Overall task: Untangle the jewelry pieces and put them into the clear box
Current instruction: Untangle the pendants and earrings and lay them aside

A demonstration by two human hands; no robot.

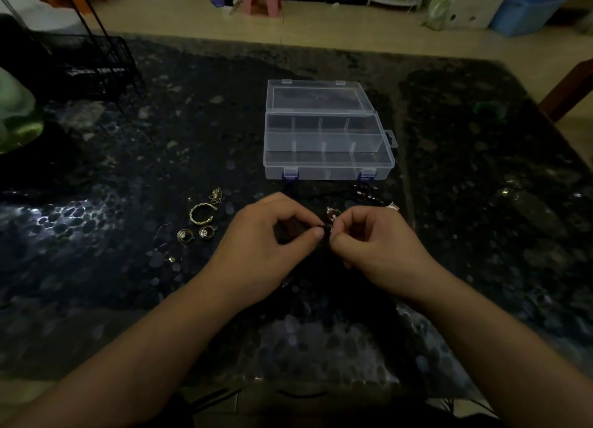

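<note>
While both hands work at it, the dark tangle (327, 227) sits pinched between them just above the tabletop (128, 170), a small silvery charm with a red bit (332, 214) poking up beside the right fingers. The left hand (272, 235) has thumb and forefinger closed on one side of the knot, and the right hand (372, 238) nips the other side the same way, the two sets of fingertips almost touching. A dark beaded strand (369, 196) trails off behind the right hand toward the box (how it joins the knot I cannot make out in this dim light).

Just beyond the hands stands the clear box (327, 167), lid thrown back flat, its compartments looking empty as far as I can tell. To the left lie loose pieces: a gold twisted bangle (202, 212), two small gold rings (195, 234) near it, and a little gold cluster (215, 195) further back.

By my reckoning this is the untangling step, early on, with nothing boxed yet. What comes next likely wants a gentle pull apart to loosen a loop, not a tug, since a hard pull could tighten the knot. Once a piece comes free, it needs carrying forward into a compartment.
</note>
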